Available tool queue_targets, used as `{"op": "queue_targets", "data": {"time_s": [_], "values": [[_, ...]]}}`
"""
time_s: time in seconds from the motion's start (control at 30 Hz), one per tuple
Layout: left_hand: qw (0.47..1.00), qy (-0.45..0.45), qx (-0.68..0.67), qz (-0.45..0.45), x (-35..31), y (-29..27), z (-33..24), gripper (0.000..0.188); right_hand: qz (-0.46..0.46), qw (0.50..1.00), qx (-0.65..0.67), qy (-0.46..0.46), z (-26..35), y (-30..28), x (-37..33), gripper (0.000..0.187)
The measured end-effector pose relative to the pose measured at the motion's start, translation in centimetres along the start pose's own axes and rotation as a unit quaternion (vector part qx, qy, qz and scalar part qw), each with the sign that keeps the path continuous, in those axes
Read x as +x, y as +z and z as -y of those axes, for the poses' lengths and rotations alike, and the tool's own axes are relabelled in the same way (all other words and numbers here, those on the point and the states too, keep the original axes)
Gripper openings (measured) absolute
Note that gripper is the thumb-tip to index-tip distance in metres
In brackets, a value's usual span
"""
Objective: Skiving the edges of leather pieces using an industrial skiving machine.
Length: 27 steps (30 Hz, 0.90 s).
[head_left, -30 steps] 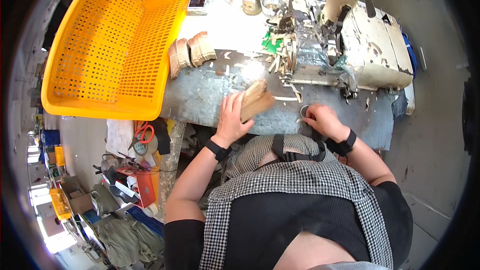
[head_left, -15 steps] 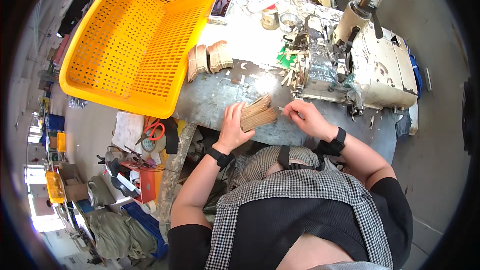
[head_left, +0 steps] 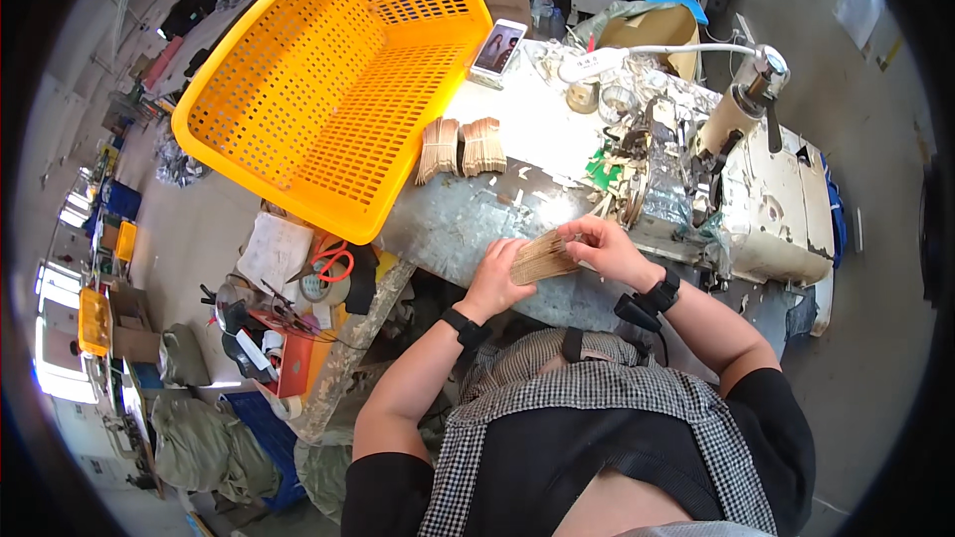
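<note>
Tan bundle (head_left: 543, 261) in grip of left hand (head_left: 494, 279); right hand (head_left: 607, 251) at opposite end, hold unclear

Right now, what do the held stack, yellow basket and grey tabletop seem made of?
Held stack: leather or card, can't tell which; matte tan, thin layered edges.
Yellow basket: likely moulded plastic, slight sheen; uniform colour, regular perforations.
Grey tabletop: possibly sheet metal, worn; mottled, with strong glare.

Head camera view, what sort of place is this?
Probably a small workshop or factory floor. A worn, cream-coloured machine stands on the workbench, pale scraps lie around it, and bundles of tan pieces sit beside a yellow crate.
</note>
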State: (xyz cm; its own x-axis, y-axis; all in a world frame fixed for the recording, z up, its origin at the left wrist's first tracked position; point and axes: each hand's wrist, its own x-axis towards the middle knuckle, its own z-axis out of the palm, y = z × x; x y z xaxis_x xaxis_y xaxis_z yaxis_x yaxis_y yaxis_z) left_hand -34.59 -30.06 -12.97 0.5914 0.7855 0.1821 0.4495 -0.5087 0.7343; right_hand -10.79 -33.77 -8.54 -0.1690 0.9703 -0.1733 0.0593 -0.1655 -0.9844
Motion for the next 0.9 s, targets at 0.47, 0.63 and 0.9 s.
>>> {"op": "queue_targets", "data": {"time_s": [0.47, 0.63, 0.9], "values": [[0.740, -0.121, -0.634, 0.188, -0.2, -5.5, -7.6, 0.069, 0.266, 0.891, 0.361, 0.063, 6.8, -0.6, -2.3, 0.068], [0.900, -0.134, -0.407, 0.081, 0.1, -7.4, -9.4, 0.067, 0.247, 0.916, 0.300, -0.103, 11.1, -1.2, -3.8, 0.074], [0.894, -0.189, -0.403, -0.053, 0.1, -8.7, -9.4, 0.055, 0.191, 0.971, 0.134, 0.046, 11.5, 2.3, -5.4, 0.047]]}}
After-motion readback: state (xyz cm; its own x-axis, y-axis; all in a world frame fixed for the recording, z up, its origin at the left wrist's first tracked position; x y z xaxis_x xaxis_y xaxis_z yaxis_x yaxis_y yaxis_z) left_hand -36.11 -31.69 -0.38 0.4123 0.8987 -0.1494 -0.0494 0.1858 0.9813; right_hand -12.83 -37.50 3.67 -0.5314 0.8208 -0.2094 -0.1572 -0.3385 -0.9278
